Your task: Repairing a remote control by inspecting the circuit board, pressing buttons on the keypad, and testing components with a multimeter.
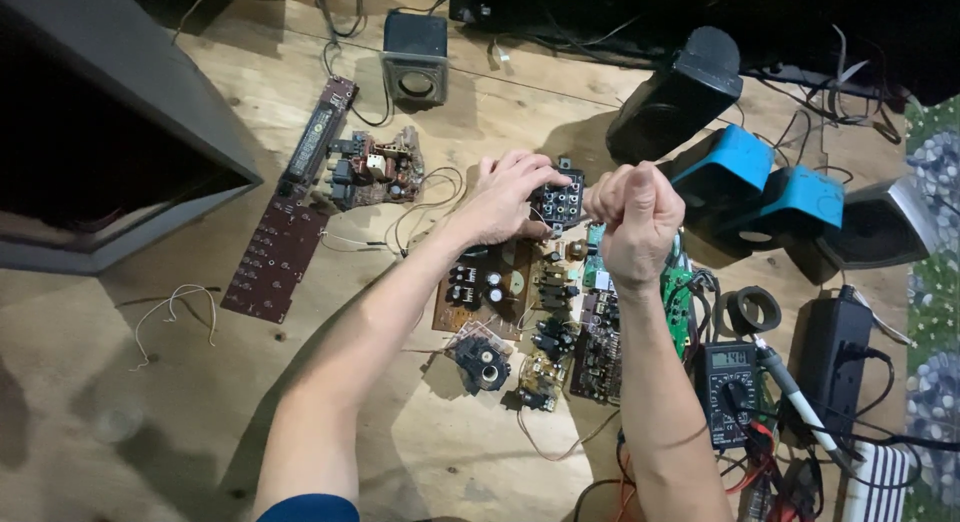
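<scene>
L hand [505, 197] grips black RCA jack block [559, 200] at far end of brown PCB [490, 287], mid-bench. R hand [632, 220] clenched just right of it, contents not visible. Steady the block, pull straight, don't flex board.

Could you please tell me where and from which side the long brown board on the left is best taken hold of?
Probably grip the long brown board across its two long edges near the middle, coming from above. It lies flat on the wooden floor, narrow enough to span, with bare floor along its left edge.
</scene>
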